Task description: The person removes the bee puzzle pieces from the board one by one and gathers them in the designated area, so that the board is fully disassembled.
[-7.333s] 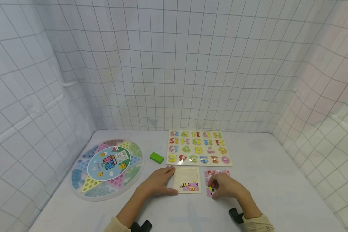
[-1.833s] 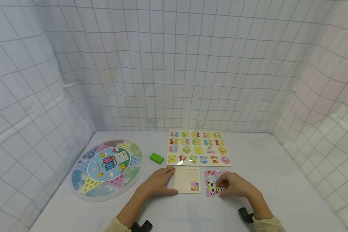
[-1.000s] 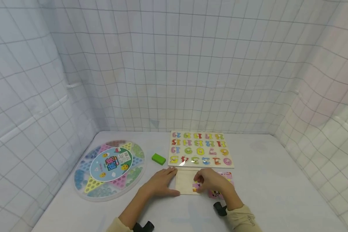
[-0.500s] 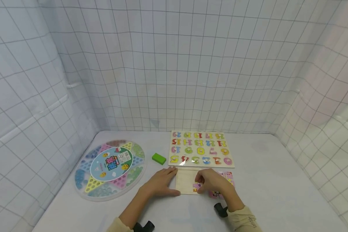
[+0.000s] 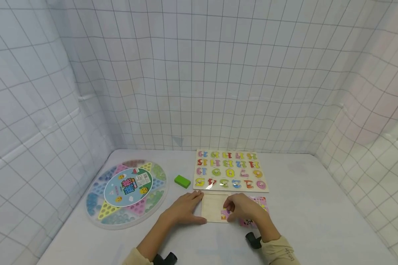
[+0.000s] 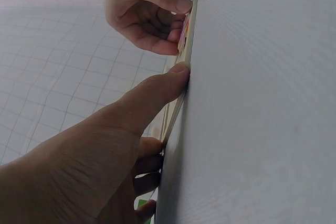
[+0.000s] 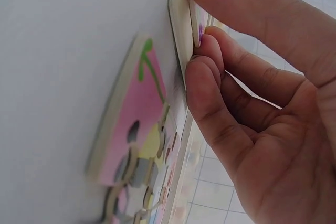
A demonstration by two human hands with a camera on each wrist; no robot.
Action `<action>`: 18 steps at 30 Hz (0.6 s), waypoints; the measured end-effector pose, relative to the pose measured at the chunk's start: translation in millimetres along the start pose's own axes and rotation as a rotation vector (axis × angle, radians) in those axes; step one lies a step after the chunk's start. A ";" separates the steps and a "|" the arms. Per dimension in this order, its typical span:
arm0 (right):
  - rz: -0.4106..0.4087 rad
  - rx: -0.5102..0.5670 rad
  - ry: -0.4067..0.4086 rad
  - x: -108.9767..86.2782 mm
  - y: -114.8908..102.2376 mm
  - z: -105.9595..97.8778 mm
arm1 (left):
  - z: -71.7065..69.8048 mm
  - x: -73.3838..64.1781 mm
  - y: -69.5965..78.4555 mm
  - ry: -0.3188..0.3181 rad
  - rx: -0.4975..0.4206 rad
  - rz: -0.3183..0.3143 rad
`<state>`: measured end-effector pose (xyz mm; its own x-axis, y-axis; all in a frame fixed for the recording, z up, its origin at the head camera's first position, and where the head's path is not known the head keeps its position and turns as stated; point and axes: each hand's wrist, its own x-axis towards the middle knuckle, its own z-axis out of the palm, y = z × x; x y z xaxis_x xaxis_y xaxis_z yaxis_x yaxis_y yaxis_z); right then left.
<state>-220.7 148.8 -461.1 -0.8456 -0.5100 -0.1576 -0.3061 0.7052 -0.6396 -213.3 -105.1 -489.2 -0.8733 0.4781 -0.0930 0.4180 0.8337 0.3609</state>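
A shallow wooden puzzle tray point(image 5: 211, 207) lies in front of the person, its floor bare except at the near right corner. My left hand point(image 5: 184, 210) rests along its left side, fingertips at the far left corner and straight thumb at the near left corner. At the near right corner, my right hand point(image 5: 243, 207) pinches a pink jigsaw piece point(image 5: 224, 214), thumb at the tray's near edge and fingers curled on the piece's right. Right of the tray, partly under that hand, lies a pink jigsaw block point(image 7: 137, 114) of several fitted pieces with a bee picture.
Behind the tray stands a number puzzle board point(image 5: 230, 171) with coloured figures. A green block point(image 5: 182, 181) lies to its left. Farther left is a round Chinese checkers set point(image 5: 127, 187) in a clear case. Grid-patterned cloth point(image 5: 199, 92) walls the table on three sides.
The strip of pieces in the tray has shrunk to one piece, and the block's bee picture shows more. My right hand has moved left from the block onto the tray. The left hand stays.
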 end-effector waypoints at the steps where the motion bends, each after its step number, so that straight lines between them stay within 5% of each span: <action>1: 0.001 0.005 -0.002 -0.2 0.0 -0.2 | 0.1 0.0 0.1 0.002 0.003 0.001; 18: -0.031 0.026 0.000 -1.1 8.1 -5.2 | -1.0 0.0 1.0 -0.009 0.022 -0.006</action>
<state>-224.5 157.6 -462.1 -0.8360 -0.5314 -0.1371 -0.3207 0.6758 -0.6637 -213.1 -104.6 -487.9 -0.8735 0.4756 -0.1038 0.4182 0.8423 0.3401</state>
